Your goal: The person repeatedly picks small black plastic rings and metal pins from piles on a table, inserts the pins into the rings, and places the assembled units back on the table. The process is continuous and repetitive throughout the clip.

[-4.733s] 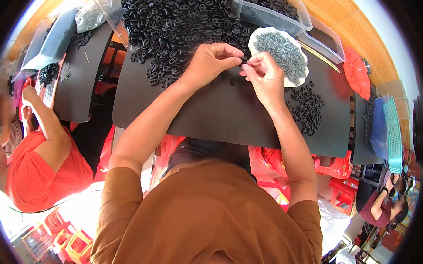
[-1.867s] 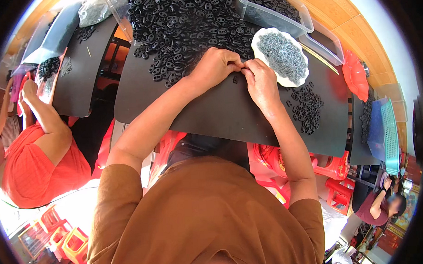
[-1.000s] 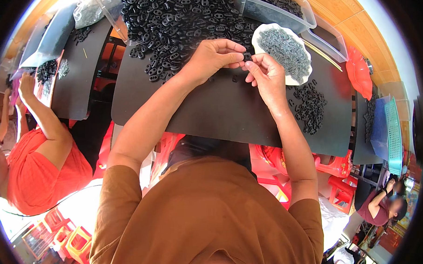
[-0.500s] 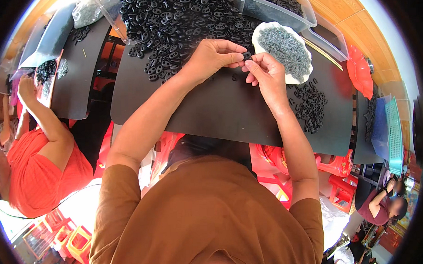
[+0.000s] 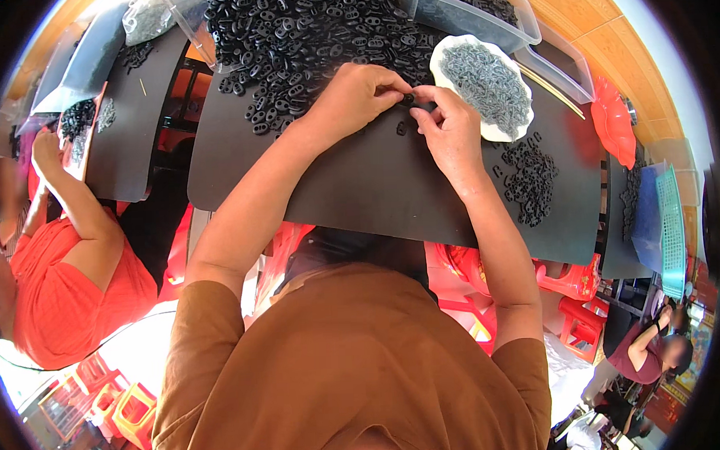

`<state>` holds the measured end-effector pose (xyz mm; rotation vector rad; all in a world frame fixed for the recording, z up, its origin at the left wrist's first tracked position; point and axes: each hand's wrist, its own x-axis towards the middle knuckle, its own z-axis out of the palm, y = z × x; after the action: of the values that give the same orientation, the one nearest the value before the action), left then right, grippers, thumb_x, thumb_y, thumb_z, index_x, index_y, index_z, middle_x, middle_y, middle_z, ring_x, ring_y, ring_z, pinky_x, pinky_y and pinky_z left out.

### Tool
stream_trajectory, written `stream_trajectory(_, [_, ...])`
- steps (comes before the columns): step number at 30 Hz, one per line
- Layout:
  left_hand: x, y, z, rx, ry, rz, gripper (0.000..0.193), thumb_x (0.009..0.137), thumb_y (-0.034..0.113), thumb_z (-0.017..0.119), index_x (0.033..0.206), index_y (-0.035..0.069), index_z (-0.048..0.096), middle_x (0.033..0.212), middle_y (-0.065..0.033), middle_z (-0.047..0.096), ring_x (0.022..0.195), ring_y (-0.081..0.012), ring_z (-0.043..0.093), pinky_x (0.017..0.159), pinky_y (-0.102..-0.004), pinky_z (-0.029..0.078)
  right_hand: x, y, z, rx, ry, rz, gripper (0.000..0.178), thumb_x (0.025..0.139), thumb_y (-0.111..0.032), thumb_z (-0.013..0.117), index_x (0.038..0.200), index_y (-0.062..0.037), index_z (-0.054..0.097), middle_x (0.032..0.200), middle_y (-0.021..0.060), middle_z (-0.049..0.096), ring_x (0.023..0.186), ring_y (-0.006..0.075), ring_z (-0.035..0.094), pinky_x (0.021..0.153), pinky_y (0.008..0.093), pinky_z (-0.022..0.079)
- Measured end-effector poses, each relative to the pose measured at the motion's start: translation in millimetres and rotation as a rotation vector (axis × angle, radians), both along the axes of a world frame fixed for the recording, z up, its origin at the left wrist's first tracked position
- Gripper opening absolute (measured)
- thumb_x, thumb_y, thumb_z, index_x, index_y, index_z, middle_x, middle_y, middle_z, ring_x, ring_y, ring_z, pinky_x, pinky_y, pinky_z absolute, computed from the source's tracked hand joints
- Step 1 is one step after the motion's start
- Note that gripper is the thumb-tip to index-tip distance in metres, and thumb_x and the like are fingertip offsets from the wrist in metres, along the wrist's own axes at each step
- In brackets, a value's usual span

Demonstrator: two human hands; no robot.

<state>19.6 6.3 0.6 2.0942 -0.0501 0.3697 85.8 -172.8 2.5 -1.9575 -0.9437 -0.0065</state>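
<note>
Small black piece [image 5: 408,99], one: pinched in my left hand [image 5: 359,92], above the black tabletop [image 5: 359,193]. My right hand [image 5: 452,126]: fingertips alongside, clamped or not, I cannot tell.

Wearer's two hands [image 5: 354,98] [image 5: 452,128], one white dish [image 5: 495,132]

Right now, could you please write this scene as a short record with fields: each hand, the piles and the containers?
Left hand: fingertips at a small black piece
Right hand: thumb and forefinger at the same piece; exact grip unclear
Large heap of two-hole black pieces: beyond the left hand, on the dark table
Small pile of black pieces: nearer the person than the white scalloped dish
White scalloped dish: holds small grey pieces
Clear plastic bin: beyond that dish
</note>
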Motion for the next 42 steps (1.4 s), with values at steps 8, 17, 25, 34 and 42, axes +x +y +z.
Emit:
stream_trajectory(8, [0.3,-2.6,0.2,0.014,0.000,-0.037,0.013,0.085,0.006,0.068,0.098,0.001,0.070,0.083,-0.0078,0.072,0.074,-0.0129,0.067,0.071,-0.0276,0.053,-2.2,3.1,-4.0,-0.025,0.027,-0.008,0.027,0.079,0.002,0.070,0.104,-0.0041,0.061,0.087,0.0125,0.070,0.069,0.0263,0.066,0.063,0.0354,0.052])
stream_trajectory(17, [-1.9,-2.6,2.0,-0.019,0.042,-0.049,0.010,0.083,0.004,0.070,0.092,0.001,0.070,0.079,-0.0058,0.070,0.070,-0.0109,0.064,0.067,-0.0269,0.052,-3.1,4.4,-4.8,-0.060,-0.092,-0.001,0.026,0.077,0.004,0.069,0.100,-0.0028,0.059,0.083,0.0130,0.067,0.072,0.0298,0.066,0.063,0.0383,0.050])
stream_trajectory(25, [-3.5,-3.3,1.9,-0.016,0.039,-0.058,0.008,0.081,0.002,0.071,0.088,0.001,0.071,0.078,-0.0054,0.070,0.069,-0.0099,0.063,0.066,-0.0261,0.052,-6.4,0.3,3.2,-0.060,-0.045,0.011,0.015,0.077,0.003,0.070,0.088,-0.0008,0.060,0.081,0.0134,0.064,0.065,0.0282,0.061,0.061,0.0370,0.048])
stream_trajectory(34, [-3.7,-6.7,0.3,0.029,0.022,-0.003,0.014,0.079,0.005,0.073,0.093,0.004,0.074,0.079,-0.0073,0.072,0.070,-0.0145,0.068,0.068,-0.0285,0.054,-3.1,0.5,-3.4,-0.043,-0.216,0.057,0.010,0.080,0.001,0.067,0.086,-0.0008,0.059,0.082,0.0150,0.057,0.076,0.0371,0.059,0.066,0.0444,0.046])
stream_trajectory(42, [-0.1,-4.7,-5.4,0.111,-0.065,-0.038,0.009,0.079,0.002,0.072,0.087,0.000,0.069,0.083,-0.0090,0.071,0.076,-0.0195,0.069,0.070,-0.0297,0.053,-1.3,2.1,-6.0,-0.055,-0.234,0.060,0.011,0.079,0.002,0.067,0.086,-0.0008,0.059,0.083,0.0151,0.057,0.076,0.0372,0.059,0.066,0.0451,0.046])
